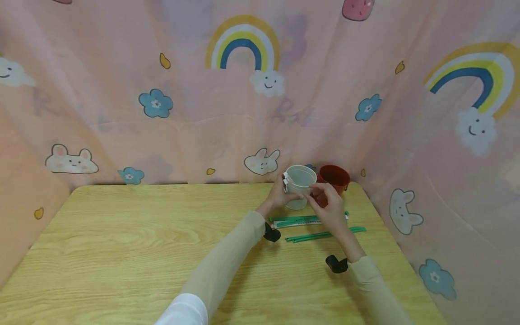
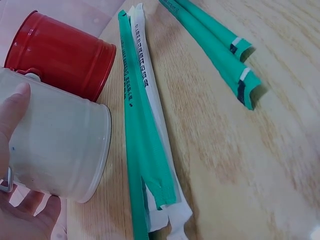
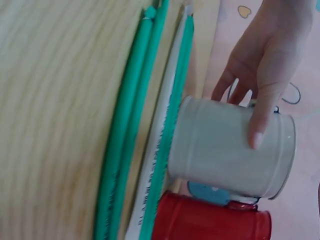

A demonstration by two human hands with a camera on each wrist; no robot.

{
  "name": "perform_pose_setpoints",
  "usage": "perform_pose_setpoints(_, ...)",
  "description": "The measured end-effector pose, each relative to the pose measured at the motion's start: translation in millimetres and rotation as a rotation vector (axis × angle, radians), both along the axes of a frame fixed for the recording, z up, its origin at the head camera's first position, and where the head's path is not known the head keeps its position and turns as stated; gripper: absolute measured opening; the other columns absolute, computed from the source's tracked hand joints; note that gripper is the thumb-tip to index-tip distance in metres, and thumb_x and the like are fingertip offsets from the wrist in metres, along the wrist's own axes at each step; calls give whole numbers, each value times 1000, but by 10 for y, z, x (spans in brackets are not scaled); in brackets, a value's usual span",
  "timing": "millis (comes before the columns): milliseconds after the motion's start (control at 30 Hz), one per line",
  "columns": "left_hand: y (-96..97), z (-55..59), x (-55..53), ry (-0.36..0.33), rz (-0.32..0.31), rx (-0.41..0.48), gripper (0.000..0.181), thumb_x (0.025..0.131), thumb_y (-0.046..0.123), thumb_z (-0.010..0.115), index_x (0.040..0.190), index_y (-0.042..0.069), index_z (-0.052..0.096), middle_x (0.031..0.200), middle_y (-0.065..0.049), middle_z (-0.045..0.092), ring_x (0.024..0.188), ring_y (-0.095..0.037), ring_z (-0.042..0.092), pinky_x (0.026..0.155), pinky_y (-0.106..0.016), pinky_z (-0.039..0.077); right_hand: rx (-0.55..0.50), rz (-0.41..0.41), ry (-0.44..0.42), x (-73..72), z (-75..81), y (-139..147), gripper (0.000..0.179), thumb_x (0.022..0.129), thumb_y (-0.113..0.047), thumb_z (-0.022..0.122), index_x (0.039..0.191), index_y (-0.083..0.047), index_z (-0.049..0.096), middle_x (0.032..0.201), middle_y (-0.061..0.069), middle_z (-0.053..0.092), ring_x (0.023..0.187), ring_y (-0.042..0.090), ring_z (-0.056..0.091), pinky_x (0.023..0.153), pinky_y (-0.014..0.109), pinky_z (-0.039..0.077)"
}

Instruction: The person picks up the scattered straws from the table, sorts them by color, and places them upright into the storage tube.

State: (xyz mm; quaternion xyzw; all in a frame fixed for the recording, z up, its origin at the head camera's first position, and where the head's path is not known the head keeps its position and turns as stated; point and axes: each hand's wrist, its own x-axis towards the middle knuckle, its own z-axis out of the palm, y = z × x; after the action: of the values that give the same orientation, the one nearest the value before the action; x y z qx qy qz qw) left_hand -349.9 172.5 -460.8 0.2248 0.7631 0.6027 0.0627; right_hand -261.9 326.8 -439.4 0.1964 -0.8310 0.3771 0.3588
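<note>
My left hand (image 1: 280, 193) grips a small white bucket (image 1: 299, 189), with the thumb across its front and the other fingers at its side. The same white bucket (image 2: 60, 140) stands upright on the table and carries a metal handle fitting. Close by its right side is my right hand (image 1: 331, 207), thumb and forefinger apart and nothing visible between them. No right fingers show in the right wrist view. A red bucket (image 1: 334, 177) stands just right of the white one, partly behind my right hand.
In front of the buckets lie slim wrapped sticks, a green and white group (image 2: 145, 115) and a green pair (image 2: 215, 50). They rest on a wooden table (image 1: 134, 243). A patterned pink curtain (image 1: 195, 99) hangs close behind the buckets and along the right edge.
</note>
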Motion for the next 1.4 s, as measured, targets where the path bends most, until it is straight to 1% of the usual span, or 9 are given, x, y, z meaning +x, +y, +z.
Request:
perform_pose_setpoints(233, -6, 18, -20, -13, 12, -2, 83, 79, 10, 78, 144, 10, 27, 142, -9, 45, 130, -26, 44, 115, -44, 32, 1, 17, -69, 55, -52, 102, 39, 75, 10, 74, 110, 2, 59, 98, 15, 62, 84, 20, 57, 78, 6, 46)
perform_pose_setpoints(367, -11, 14, -36, -13, 22, -8, 84, 79, 11, 79, 144, 10, 26, 141, -10, 46, 131, -26, 44, 115, -44, 32, 55, 28, -78, 77, -91, 160, 39, 74, 9, 75, 109, 2, 61, 98, 14, 64, 84, 24, 60, 76, 17, 52)
perform_pose_setpoints(533, -17, 6, -55, -6, 27, -6, 85, 78, 10, 79, 144, 7, 25, 141, -12, 46, 131, -27, 44, 115, -43, 31, 133, 58, -105, 99, -127, 212, 38, 73, 8, 77, 107, 1, 62, 96, 11, 65, 84, 24, 61, 70, 34, 56)
perform_pose_setpoints(633, -14, 5, -68, -5, 29, -7, 86, 78, 9, 79, 145, 8, 24, 141, -11, 45, 131, -27, 44, 116, -43, 31, 185, 62, -165, 108, -153, 239, 38, 75, 5, 77, 108, -1, 62, 99, 10, 66, 87, 22, 61, 71, 39, 56)
perform_pose_setpoints(833, -12, 14, -88, -18, 28, -19, 85, 79, 11, 79, 144, 9, 25, 142, -10, 44, 132, -26, 43, 116, -41, 31, 246, 95, -355, 112, -221, 287, 35, 79, 1, 74, 112, -3, 62, 105, 10, 66, 94, 23, 60, 81, 43, 55)
perform_pose_setpoints(967, -15, 15, -96, 13, 22, -20, 83, 79, 14, 79, 143, 9, 27, 141, -9, 46, 131, -24, 45, 115, -39, 33, 308, 123, -459, 93, -253, 304, 27, 82, -3, 73, 108, -4, 64, 103, 11, 67, 96, 24, 61, 85, 45, 54)
perform_pose_setpoints(1133, -9, 18, -83, 30, 11, -8, 83, 79, 13, 79, 142, 9, 27, 140, -9, 46, 130, -24, 45, 115, -40, 32, 384, 121, -493, 89, -321, 341, 22, 82, -9, 75, 103, -7, 68, 99, 5, 69, 95, 19, 61, 85, 42, 53)
perform_pose_setpoints(1267, 26, -24, -79, 2, 18, -11, 84, 78, 10, 79, 143, 7, 27, 141, -11, 45, 131, -26, 44, 116, -40, 31, 416, 115, -517, 102, -373, 363, 19, 82, -11, 74, 100, -10, 68, 97, 0, 69, 95, 19, 62, 86, 42, 53)
perform_pose_setpoints(1400, 35, -54, -41, -4, 32, -25, 82, 78, 9, 79, 141, 5, 27, 140, -12, 46, 130, -27, 45, 115, -41, 32, 444, 97, -579, 126, -407, 373, 17, 85, -13, 72, 101, -12, 68, 98, -2, 68, 97, 18, 61, 89, 43, 52)
